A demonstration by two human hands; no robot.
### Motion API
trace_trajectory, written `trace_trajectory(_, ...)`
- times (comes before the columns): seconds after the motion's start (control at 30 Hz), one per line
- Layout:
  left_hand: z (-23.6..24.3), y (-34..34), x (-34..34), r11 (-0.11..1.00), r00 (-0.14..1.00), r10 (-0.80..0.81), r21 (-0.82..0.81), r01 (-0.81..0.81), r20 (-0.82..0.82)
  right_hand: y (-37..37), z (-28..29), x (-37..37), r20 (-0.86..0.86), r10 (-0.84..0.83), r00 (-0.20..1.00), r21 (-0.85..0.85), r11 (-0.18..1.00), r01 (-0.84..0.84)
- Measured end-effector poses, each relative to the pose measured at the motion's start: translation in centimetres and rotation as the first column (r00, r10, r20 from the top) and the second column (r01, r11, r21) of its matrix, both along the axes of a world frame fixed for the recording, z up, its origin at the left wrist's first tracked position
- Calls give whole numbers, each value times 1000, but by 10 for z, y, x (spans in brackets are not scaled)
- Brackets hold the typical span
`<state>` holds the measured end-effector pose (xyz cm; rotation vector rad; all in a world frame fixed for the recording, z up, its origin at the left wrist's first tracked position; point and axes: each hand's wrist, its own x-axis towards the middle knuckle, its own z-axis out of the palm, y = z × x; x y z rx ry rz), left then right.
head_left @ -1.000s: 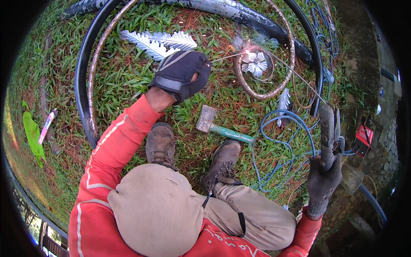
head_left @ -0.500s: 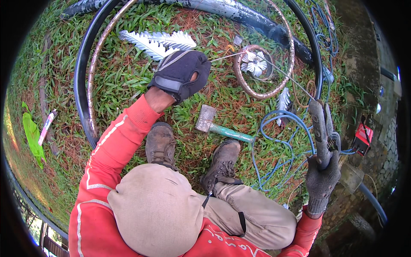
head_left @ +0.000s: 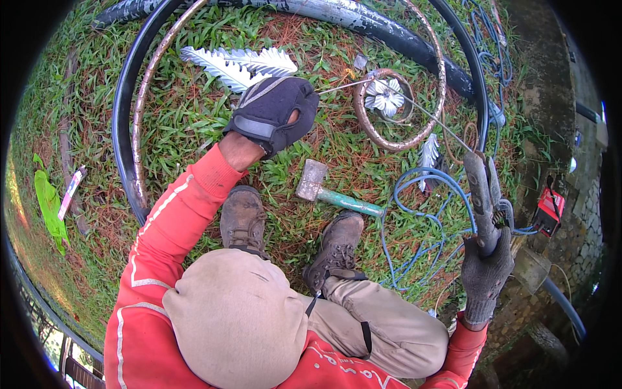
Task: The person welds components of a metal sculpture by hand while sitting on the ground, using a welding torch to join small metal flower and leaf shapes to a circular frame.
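My left hand, in a dark padded glove, is closed around a thin metal rod. The rod's far end reaches the top of a small bronze-coloured scroll. My right hand, in a grey knit glove, grips a welding electrode holder. From its jaws a thin electrode slants up and left to the same spot on the scroll; whether its tip touches is too small to tell. A silver metal flower sits inside the scroll.
A hammer with a green handle lies on the grass by my boots. Silver metal leaves lie beyond my left hand. A large black ring surrounds the scrollwork. Blue cable loops near a red box.
My right hand has shifted slightly left with the electrode holder, and the electrode has moved with it. My left hand and its rod look the same.
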<state>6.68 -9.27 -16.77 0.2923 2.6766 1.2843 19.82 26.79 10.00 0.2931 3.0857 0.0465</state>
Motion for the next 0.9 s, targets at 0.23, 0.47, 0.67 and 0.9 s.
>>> trace_trajectory(0.23,-11,0,2,1000,984,-1,22,5,-179,2,3,0,48,-33,998,-46,998,35)
trace_trajectory(0.47,-6,4,2,1000,999,17,22,-16,-42,1,1,0,3,19,1000,7,1000,-19)
trace_trajectory(0.67,-42,5,9,803,993,82,585,-119,90,1,3,2,34,-54,998,-37,998,55)
trace_trajectory(0.9,-10,-1,3,999,997,22,44,-19,-70,3,2,1,-32,-5,999,6,1000,5)
